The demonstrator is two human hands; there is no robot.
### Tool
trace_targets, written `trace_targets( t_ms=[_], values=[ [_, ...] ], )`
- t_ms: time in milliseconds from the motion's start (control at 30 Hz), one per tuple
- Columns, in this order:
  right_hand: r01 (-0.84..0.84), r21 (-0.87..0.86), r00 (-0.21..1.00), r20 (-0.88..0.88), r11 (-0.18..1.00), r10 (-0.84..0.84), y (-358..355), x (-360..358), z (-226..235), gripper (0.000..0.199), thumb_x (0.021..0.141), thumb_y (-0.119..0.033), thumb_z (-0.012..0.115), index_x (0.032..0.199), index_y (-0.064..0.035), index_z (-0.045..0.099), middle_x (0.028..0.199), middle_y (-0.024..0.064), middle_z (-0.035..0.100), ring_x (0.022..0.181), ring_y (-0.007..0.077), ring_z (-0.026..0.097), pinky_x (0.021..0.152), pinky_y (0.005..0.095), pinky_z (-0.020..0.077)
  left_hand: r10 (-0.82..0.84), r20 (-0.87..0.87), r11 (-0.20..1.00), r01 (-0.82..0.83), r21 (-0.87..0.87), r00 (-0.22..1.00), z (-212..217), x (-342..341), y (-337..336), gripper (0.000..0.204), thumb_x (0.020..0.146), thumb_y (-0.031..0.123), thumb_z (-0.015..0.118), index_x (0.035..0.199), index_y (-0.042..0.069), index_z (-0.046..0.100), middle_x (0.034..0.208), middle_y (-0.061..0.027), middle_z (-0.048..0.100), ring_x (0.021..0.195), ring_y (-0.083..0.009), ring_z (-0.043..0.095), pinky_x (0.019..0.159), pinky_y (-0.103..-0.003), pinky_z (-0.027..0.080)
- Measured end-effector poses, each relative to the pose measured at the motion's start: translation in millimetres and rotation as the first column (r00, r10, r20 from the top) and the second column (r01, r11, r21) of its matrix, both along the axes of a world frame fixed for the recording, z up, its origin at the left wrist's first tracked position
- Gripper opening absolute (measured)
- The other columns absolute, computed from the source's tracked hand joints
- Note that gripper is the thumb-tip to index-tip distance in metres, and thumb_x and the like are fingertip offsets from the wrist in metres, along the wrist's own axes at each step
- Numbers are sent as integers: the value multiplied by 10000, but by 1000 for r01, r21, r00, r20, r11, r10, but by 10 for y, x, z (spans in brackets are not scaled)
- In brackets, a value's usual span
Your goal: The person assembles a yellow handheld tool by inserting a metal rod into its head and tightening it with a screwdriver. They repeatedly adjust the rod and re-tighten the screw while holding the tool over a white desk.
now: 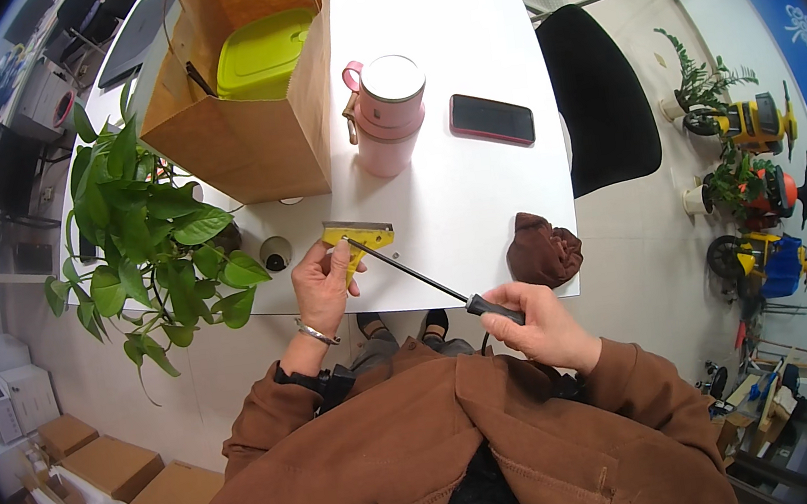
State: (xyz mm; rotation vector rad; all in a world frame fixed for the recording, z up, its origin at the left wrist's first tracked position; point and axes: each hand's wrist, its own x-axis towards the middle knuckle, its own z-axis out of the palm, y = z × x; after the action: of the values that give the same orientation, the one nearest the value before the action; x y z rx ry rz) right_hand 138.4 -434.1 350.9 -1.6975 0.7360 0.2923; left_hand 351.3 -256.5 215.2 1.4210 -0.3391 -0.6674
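Close to the table's front edge, my left hand (323, 284) pinches a yellow scraper (369, 240) with a metal blade along its far side. A long-shafted screwdriver (427, 282) crosses from right to left, its black handle wrapped by my right hand (537, 324). The tip of its shaft meets the scraper beside my left fingers; the exact contact point is partly hidden. A tiny round metal piece (396, 256), too small to name surely, lies on the table just right of the scraper.
A paper bag (240, 151) holding a green lidded box (266, 52) stands left, beside a leafy plant (154, 232). Beyond my hands are a pink mug (389, 118) and a phone (492, 119). A crumpled brown pouch (543, 250) sits right, near a black chair (601, 97).
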Motion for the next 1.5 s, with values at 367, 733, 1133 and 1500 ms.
trace_targets(
  t_ms=[367, 733, 1133, 1500],
  values=[
    [116, 350, 987, -143, 930, -69, -79, 44, -20, 215, 1017, -173, 541, 1077, 12, 630, 765, 10, 611, 609, 44, 529, 494, 193, 462, 9, 33, 999, -11, 52, 999, -27, 23, 19, 276, 1011, 256, 579, 1086, 0, 651, 782, -61, 670, 615, -75, 611, 439, -198, 453],
    [-17, -589, 924, 299, 808, 237, 93, -1, -85, 213, 886, -112, 667, 1052, 20, 642, 774, 136, 651, 627, 257, 630, 571, 358, 500, 5, 61, 998, -10, 68, 998, -17, 23, 22, 281, 1011, 256, 580, 1101, 0, 653, 780, -65, 682, 597, -67, 599, 444, -198, 447],
    [78, 275, 994, -92, 958, -54, -29, 29, 37, 259, 1009, -242, 552, 996, 8, 618, 702, -11, 568, 562, 39, 488, 460, 209, 403, 70, 208, 993, -89, 82, 976, -56, -13, 6, 242, 968, 205, 643, 1125, 24, 678, 750, -29, 693, 536, -56, 551, 470, -212, 458],
    [304, 700, 953, -214, 646, -217, -117, 30, 113, 251, 1013, -190, 544, 1113, 24, 628, 707, -18, 508, 524, 39, 438, 452, 196, 410, 68, 516, 966, -186, 180, 854, -54, 0, 23, 259, 929, 201, 689, 1097, 4, 696, 620, -99, 617, 503, -137, 539, 505, -280, 441]
  ],
)
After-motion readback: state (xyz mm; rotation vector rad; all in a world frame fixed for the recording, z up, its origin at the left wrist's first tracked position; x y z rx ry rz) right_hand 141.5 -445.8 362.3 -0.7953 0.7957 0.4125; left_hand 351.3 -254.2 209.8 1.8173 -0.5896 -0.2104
